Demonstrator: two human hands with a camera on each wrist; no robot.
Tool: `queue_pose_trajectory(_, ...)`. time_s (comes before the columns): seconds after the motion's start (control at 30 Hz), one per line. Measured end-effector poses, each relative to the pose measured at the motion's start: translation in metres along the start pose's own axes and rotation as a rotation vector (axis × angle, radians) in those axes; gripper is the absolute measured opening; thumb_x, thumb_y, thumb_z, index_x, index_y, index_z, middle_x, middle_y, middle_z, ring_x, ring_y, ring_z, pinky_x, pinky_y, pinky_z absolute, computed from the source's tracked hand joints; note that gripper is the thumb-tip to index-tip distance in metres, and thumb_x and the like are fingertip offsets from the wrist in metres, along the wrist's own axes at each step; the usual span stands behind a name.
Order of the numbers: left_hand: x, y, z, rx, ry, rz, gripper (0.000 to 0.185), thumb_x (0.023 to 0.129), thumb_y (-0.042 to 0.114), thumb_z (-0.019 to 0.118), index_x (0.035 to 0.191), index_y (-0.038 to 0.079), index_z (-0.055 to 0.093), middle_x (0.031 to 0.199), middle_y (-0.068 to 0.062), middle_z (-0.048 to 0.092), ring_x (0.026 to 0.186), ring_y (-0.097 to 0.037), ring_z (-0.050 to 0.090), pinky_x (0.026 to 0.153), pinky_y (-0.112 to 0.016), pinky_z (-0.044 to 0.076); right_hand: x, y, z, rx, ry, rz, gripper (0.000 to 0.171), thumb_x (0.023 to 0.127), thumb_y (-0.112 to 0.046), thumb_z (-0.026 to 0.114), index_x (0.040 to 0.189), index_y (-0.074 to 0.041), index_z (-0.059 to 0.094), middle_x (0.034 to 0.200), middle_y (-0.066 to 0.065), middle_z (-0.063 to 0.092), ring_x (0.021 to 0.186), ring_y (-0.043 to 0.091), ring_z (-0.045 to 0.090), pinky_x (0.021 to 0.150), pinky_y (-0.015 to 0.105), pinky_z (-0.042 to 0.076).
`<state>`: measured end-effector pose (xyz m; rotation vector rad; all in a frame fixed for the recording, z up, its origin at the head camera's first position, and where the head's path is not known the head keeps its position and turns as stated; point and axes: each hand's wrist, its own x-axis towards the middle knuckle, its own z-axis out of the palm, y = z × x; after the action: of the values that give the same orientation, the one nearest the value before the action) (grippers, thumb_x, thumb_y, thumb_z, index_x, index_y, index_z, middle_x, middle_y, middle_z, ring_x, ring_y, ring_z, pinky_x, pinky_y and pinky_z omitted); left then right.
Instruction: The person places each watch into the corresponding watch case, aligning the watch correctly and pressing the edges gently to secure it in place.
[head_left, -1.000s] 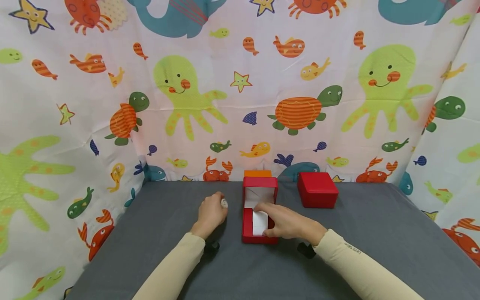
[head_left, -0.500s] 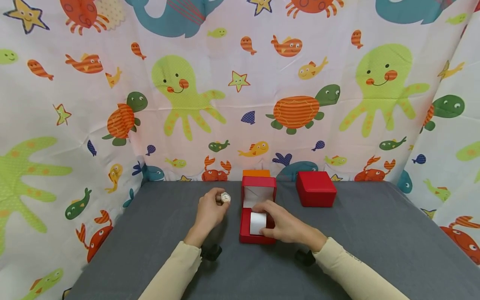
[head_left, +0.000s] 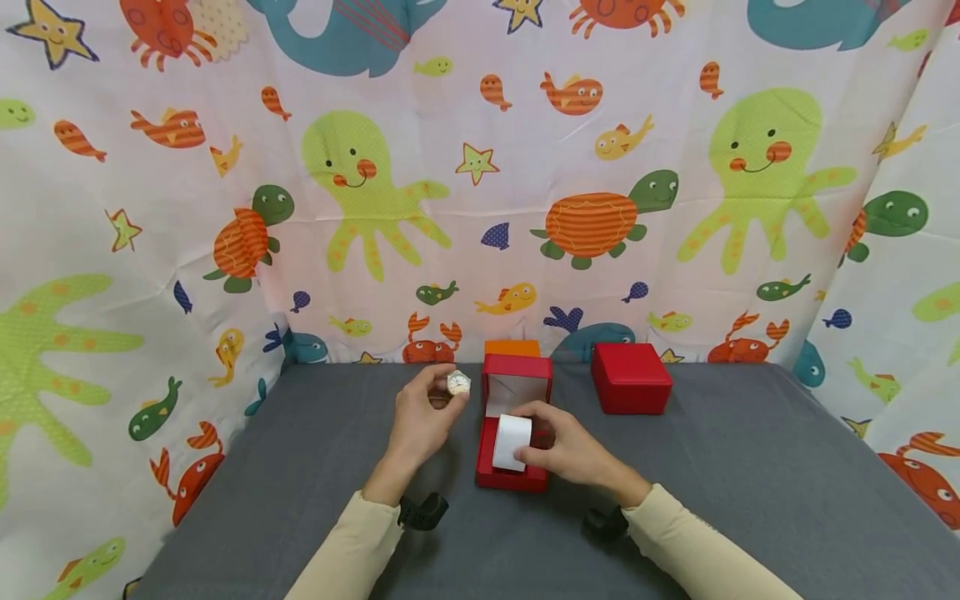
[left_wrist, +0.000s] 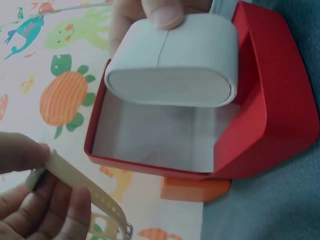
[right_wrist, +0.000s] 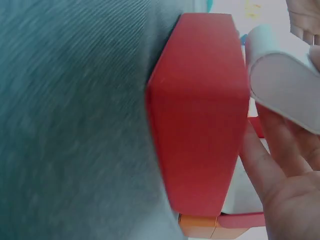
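My left hand (head_left: 420, 421) pinches a wristwatch (head_left: 458, 383) with a pale round dial, left of the open red box. Its cream strap (left_wrist: 85, 182) hangs loose in the left wrist view, with a buckle at the end. A white watch cushion (head_left: 512, 442), rounded with flat oval ends, is gripped between the thumb and fingers of my right hand (head_left: 573, 450). The cushion is tilted and raised partly out of the red box (head_left: 512, 480). That box's hinged lid (head_left: 517, 367) stands up at the back, showing a white lining. The right wrist view cuts off part of the cushion (right_wrist: 282, 80).
A closed red box (head_left: 632, 379) sits to the right at the back of the grey table (head_left: 750, 483). Behind the open box is an orange box (head_left: 512, 347). A curtain (head_left: 480, 208) printed with sea animals rises along the back and sides.
My right hand has lifted and tilted the white cushion out of the red box's base. My left hand has moved slightly right and up, turning the watch dial into view.
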<state>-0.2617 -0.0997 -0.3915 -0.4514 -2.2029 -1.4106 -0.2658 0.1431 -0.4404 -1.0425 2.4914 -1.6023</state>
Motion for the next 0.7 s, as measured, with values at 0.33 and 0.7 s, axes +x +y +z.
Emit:
queue_pose_trajectory(0.33, -0.005, 0.014, 0.002, -0.163, -0.134, 0.176, 0.04, 0.084, 0.005, 0.072, 0.122, 0.007, 0.06, 0.096, -0.004, 0.065, 0.084, -0.017, 0.061, 0.076, -0.038, 0.056, 0.01, -0.017, -0.002, 0.325, 0.066, 0.008, 0.046, 0.087, -0.006, 0.066, 0.127, -0.005, 0.042, 0.113, 0.019, 0.056, 0.092, 0.031, 0.064, 0.069, 0.047, 0.057)
queue_pose_trajectory(0.7, -0.01, 0.025, 0.002, -0.164, -0.164, 0.251, 0.046, 0.083, 0.001, 0.072, 0.126, 0.008, 0.057, 0.107, -0.001, 0.063, 0.087, -0.016, 0.06, 0.083, -0.034, 0.054, 0.006, -0.029, -0.01, 0.446, 0.062, -0.006, 0.048, 0.092, -0.009, 0.059, 0.137, -0.004, 0.043, 0.12, 0.016, 0.054, 0.1, 0.031, 0.057, 0.074, 0.047, 0.056)
